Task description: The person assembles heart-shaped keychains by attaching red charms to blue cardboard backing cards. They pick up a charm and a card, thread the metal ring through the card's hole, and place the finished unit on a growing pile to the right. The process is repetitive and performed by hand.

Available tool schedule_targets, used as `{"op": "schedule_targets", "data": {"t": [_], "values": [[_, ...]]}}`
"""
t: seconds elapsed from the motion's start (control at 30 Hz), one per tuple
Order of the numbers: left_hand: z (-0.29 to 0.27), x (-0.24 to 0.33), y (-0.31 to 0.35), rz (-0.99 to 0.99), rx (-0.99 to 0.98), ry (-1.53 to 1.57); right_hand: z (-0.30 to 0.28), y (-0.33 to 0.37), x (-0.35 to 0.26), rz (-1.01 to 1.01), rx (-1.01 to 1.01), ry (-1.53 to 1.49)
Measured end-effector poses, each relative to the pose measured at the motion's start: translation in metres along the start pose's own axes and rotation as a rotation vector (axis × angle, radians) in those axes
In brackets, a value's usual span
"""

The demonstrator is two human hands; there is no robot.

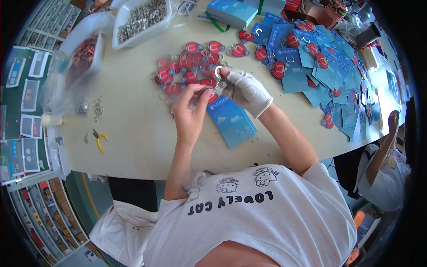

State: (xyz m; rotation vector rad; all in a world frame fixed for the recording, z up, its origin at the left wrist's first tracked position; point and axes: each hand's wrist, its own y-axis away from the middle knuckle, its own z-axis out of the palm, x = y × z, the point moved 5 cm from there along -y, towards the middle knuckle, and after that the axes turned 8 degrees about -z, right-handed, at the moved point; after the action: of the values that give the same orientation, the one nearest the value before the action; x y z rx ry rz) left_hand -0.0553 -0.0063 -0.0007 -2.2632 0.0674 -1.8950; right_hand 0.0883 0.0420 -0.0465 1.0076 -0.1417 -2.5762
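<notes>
My left hand (189, 111), bare, pinches the lower end of a keychain over the near edge of a pile of red keychains (191, 60). In a white glove, my right hand (249, 91) grips the same keychain by its metal ring (218, 71) between thumb and fingertips. The chain runs down between the two hands, and part of the red charm is hidden by my left fingers. Just below the hands lies a stack of blue printed cards (233, 124), its upper corner close to my right palm.
To the right spreads a heap of blue cards with red keychains (307, 66). White bins of metal rings (142, 22) and reddish parts (86, 55) stand at the upper left. Yellow-handled pliers (101, 141) lie near small metal pieces (98, 109). Another person (384, 173) sits at the right.
</notes>
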Motion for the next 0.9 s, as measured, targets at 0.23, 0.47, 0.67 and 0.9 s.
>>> {"op": "schedule_targets", "data": {"t": [0.23,0.47,0.67,0.9], "values": [[0.017,-0.029,0.039,0.047,0.052,-0.900,-0.012,0.037,-0.060,-0.273,-0.073,0.434],[0.004,-0.062,0.027,-0.321,-0.036,-0.309,-0.042,0.042,-0.041,-0.147,-0.088,0.541],[-0.007,-0.061,0.022,-0.469,-0.039,0.081,-0.029,0.051,-0.007,0.155,-0.339,0.883],[-0.002,-0.056,0.025,-0.302,0.079,0.333,-0.031,0.047,0.002,0.129,-0.268,0.914]]}}
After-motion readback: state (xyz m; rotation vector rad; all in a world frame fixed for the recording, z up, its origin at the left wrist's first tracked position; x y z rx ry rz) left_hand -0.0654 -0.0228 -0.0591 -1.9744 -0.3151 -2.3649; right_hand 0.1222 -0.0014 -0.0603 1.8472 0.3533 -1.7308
